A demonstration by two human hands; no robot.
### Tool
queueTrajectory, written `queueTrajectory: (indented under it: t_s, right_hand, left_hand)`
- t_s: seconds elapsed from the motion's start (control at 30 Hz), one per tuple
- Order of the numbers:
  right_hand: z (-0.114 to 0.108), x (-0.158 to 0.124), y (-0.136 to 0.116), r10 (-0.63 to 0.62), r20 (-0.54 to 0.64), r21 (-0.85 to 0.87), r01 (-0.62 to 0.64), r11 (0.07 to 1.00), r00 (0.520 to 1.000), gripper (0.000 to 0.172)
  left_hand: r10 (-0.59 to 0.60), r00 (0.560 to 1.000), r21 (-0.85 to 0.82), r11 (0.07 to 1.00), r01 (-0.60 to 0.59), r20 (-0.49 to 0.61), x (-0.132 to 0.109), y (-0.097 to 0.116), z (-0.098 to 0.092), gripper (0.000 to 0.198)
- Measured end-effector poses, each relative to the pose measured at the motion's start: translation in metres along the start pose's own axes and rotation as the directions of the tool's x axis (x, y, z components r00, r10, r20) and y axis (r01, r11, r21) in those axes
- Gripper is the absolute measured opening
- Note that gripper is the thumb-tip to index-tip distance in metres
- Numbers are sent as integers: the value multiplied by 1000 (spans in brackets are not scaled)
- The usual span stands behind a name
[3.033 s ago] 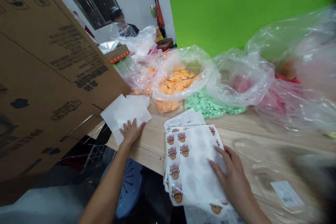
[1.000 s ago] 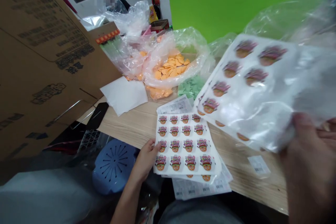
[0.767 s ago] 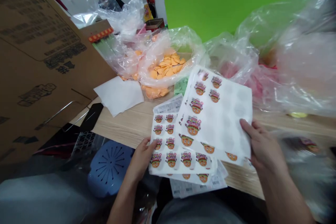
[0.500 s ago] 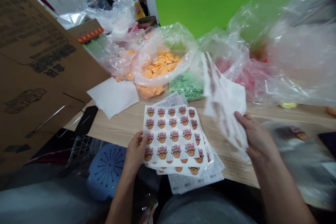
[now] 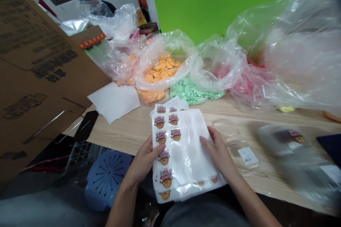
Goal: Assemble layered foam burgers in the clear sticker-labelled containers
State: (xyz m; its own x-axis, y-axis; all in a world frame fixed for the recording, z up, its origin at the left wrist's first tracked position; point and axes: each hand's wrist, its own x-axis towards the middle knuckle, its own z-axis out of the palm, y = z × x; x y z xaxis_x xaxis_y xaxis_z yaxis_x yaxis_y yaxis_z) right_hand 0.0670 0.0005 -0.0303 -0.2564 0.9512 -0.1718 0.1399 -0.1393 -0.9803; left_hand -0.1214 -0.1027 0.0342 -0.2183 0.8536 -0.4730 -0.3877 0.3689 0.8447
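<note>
Left hand (image 5: 145, 159) and right hand (image 5: 217, 150), both half-closed, are gripping one stack of sheets (image 5: 188, 159) at the near edge of the table (image 5: 121, 129), six cartoon stickers (image 5: 166, 178) showing on the top sheet!

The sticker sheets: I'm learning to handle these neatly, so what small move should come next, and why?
Probably square up the stack: the left hand and right hand hold opposite sides of the sticker sheets, and lower sheets stick out past the top one at the far edge.
</note>
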Motion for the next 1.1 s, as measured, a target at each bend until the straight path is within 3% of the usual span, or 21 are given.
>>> queueTrajectory:
  t_s: [0.07, 0.13, 0.2, 0.33, 0.4, 0.57, 0.67, 0.8, 0.9, 1.0, 1.1]
  right_hand:
    - [-14, 4, -16, 29, 139, 62, -38, 997, 990, 45]
    - [-28, 8, -38, 59, 327, 154, -114, 982, 943, 40]
    - [-38, 11, -61, 9, 409, 247, -120, 962, 912, 33]
    - [-37, 15, -88, -255, 232, 241, 198, 950, 939, 16]
    - [-31, 18, -85, -311, 219, 167, 279, 946, 925, 16]
    - [-17, 25, -57, -207, 274, 111, 183, 977, 939, 39]
    - [-18, 20, -51, -137, 233, 99, 117, 988, 963, 37]
    - [-25, 9, -63, -241, 153, 103, 227, 969, 959, 18]
    - [-27, 6, -72, -278, 296, 116, 254, 960, 914, 31]
    - [-26, 11, -71, -190, 389, -22, 215, 976, 902, 27]
    - [-26, 20, -69, -187, 198, 3, 190, 982, 962, 19]
  left_hand:
    - [102, 994, -18, 995, -102, -28, -10, 1, 4, 39]
    - [198, 976, 1, 980, -199, -84, -17, 4, 3, 35]
    - [295, 941, 65, 955, -288, -164, -18, 8, 0, 28]
    - [415, 854, 188, 909, -373, -313, -5, 15, -5, 19]
    - [421, 845, 182, 907, -381, -331, 5, 15, -3, 20]
    - [406, 863, 106, 914, -393, -302, 21, 4, 4, 29]
    - [402, 872, 108, 916, -387, -279, 18, 1, 5, 27]
    - [515, 795, 215, 857, -468, -320, 8, 6, 5, 14]
    - [551, 760, 269, 833, -483, -344, 8, 7, 6, 12]
    - [519, 777, 267, 853, -448, -357, 15, 9, 4, 18]
    - [471, 838, 236, 878, -416, -276, 17, 21, -8, 34]
